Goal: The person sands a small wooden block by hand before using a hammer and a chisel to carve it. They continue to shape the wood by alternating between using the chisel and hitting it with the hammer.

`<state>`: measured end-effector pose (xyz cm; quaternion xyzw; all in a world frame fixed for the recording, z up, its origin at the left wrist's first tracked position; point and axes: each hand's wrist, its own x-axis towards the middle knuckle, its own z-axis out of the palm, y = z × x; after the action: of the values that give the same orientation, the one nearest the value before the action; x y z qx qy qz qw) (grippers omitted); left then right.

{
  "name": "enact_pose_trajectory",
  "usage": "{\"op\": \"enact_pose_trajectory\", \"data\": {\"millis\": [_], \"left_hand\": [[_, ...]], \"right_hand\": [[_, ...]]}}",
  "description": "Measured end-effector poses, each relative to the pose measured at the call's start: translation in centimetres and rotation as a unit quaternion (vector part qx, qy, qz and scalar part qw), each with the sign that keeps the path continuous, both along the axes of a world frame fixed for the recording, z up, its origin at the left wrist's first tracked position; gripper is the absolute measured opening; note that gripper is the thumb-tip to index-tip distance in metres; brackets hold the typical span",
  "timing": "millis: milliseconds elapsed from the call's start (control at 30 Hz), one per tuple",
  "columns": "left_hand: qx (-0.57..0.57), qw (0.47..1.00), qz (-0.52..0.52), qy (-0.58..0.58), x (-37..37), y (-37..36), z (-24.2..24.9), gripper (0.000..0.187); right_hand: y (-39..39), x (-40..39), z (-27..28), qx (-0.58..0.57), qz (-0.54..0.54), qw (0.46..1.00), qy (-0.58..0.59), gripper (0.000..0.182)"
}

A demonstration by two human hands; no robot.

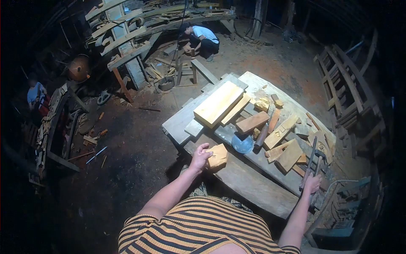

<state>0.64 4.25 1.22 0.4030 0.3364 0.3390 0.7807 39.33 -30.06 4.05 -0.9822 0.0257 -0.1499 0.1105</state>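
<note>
My left hand (200, 159) is closed on a small pale wood block (218, 156), held above the near edge of the workbench (249, 183). At the bench's right side, my right hand (312, 183) is wrapped round a dark metal tool with a long bar (310, 163). A thick yellow plank (220, 103) lies at the back left of the bench. Between the hands are a clear bluish round object (242, 144), a dark cylindrical piece (261, 136) and several wood blocks (289, 155).
One person (204, 36) crouches beyond the bench near a small wooden stool (186, 73). Another person (35, 92) is at the far left. Wooden racks (347, 80) stand on the right. Scraps and a metal bowl (166, 83) lie on the floor.
</note>
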Motion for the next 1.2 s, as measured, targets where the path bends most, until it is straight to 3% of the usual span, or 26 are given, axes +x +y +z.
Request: {"op": "enact_pose_trajectory", "data": {"millis": [567, 633, 733, 800, 867, 900, 933, 1000, 1033, 1100, 1167, 1200], "left_hand": [[0.028, 0.999, -0.008, 0.013, 0.0, 0.0, -1.6, 0.054], [0.041, 0.997, -0.026, 0.059, -0.3, 0.1, -0.9, 0.052], [0.027, 1.0, 0.009, 0.0, 0.0, 0.0, -2.0, 0.05], [-0.061, 0.997, 0.03, -0.041, 0.2, 0.2, -1.5, 0.048], [-0.074, 0.994, 0.055, -0.06, 0.2, 0.3, -0.5, 0.045], [-0.073, 0.993, 0.043, -0.082, 0.0, 0.5, 1.0, 0.046], [-0.055, 0.991, 0.051, -0.108, -0.1, 0.7, 2.5, 0.046], [0.009, 0.996, 0.056, -0.066, 0.0, 0.6, 7.1, 0.05], [0.048, 0.994, 0.052, -0.079, 0.3, 1.1, 7.1, 0.054], [0.062, 0.994, 0.003, -0.094, 0.4, 1.3, 8.6, 0.059], [0.073, 0.995, -0.009, -0.074, 0.8, 0.4, 10.7, 0.06], [0.074, 0.994, -0.021, -0.074, 1.2, 0.5, 10.9, 0.06]], "right_hand": [[-1.1, 1.8, -1.6, -0.041, 0.006, 0.999, 0.028, 0.051], [-1.4, 2.7, -2.6, -0.038, 0.013, 0.999, 0.025, 0.052], [-1.6, 3.8, -3.7, -0.052, 0.019, 0.998, 0.037, 0.053], [-2.2, 4.4, -3.7, -0.054, 0.014, 0.998, 0.033, 0.054], [-1.4, 2.8, -2.2, -0.025, 0.025, 0.999, -0.036, 0.047], [-1.0, 1.4, -0.2, -0.006, 0.099, 0.991, -0.092, 0.041], [-1.6, 2.8, -1.0, -0.017, 0.105, 0.988, -0.115, 0.038], [0.9, 0.4, 1.5, 0.064, 0.15, 0.972, -0.168, 0.049], [1.9, 0.2, 2.4, 0.105, 0.248, 0.949, -0.166, 0.053], [4.9, -1.3, 2.4, 0.157, 0.312, 0.912, -0.215, 0.049], [9.3, -7.3, 6.6, 0.3, 0.37, 0.879, -0.025, 0.049], [11.3, -9.3, 6.6, 0.368, 0.423, 0.828, -0.025, 0.048]]}}
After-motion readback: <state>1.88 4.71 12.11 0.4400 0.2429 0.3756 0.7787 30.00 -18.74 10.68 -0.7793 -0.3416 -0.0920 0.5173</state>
